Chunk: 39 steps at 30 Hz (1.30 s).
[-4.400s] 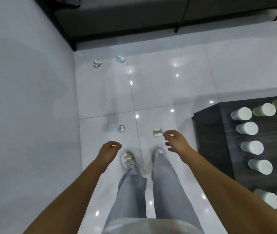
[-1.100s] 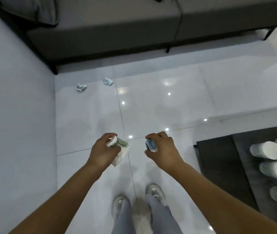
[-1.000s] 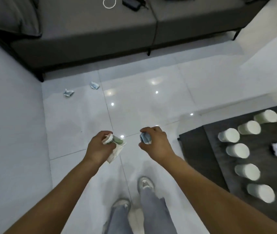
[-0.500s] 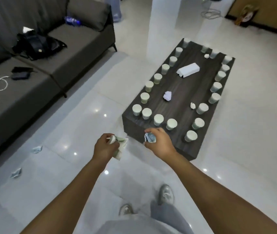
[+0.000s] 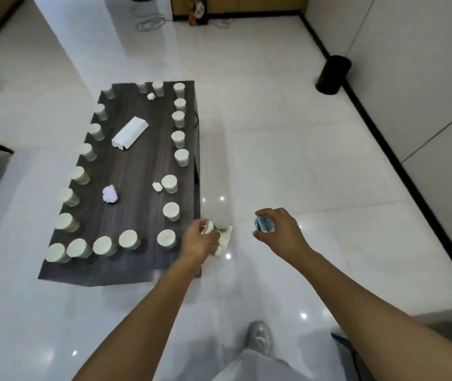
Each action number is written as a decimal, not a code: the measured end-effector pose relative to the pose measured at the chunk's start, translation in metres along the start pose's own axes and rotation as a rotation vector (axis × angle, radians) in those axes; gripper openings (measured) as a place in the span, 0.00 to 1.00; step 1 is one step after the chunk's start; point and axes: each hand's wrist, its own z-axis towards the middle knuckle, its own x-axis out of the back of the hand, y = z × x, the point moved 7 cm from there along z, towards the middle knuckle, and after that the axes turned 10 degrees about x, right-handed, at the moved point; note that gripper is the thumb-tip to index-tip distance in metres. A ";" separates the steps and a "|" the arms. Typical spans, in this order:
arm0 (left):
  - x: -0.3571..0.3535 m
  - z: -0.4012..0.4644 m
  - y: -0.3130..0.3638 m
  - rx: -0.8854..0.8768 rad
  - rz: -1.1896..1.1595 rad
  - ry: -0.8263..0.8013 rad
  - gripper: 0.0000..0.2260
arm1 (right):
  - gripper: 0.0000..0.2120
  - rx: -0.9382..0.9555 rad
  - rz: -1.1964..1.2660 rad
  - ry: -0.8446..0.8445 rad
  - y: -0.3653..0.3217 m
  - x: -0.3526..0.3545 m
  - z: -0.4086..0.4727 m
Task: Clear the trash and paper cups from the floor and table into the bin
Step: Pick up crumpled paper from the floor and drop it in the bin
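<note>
A person stands on a glossy white tiled floor (image 5: 288, 166), seen from above, with both bare arms reaching forward. The left hand (image 5: 200, 240) is clenched around a crumpled white and green wrapper (image 5: 223, 237), which hangs out from the fingers just beyond the near right corner of a dark wooden surface (image 5: 136, 166). The right hand (image 5: 277, 232) is held apart from the left, over bare floor, its fingers curled around a small crumpled blue wrapper (image 5: 263, 225); that grip is also closed on its load.

The low rectangular surface lies to the left of the hands. Pale paper cups (image 5: 169, 184) stand upright in a ring along its edges: a row down the left edge, a row down the right edge, several along the near edge and a few at the far edge. Inside the ring, a white tissue pack (image 5: 129, 132) lies near the far middle, a crumpled white paper ball (image 5: 110, 194) sits near the centre, a small scrap (image 5: 157, 186) lies just beside a cup at the right edge, and another scrap (image 5: 151, 96) lies near the far edge.

A black cylindrical bin (image 5: 333, 74) stands on the floor against the far right wall, well apart from the hands. One light shoe (image 5: 259, 336) shows at the bottom.
</note>
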 end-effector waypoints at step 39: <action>-0.696 0.440 0.717 -0.297 0.271 -0.344 0.11 | 0.21 -0.285 0.093 0.447 0.349 0.640 0.674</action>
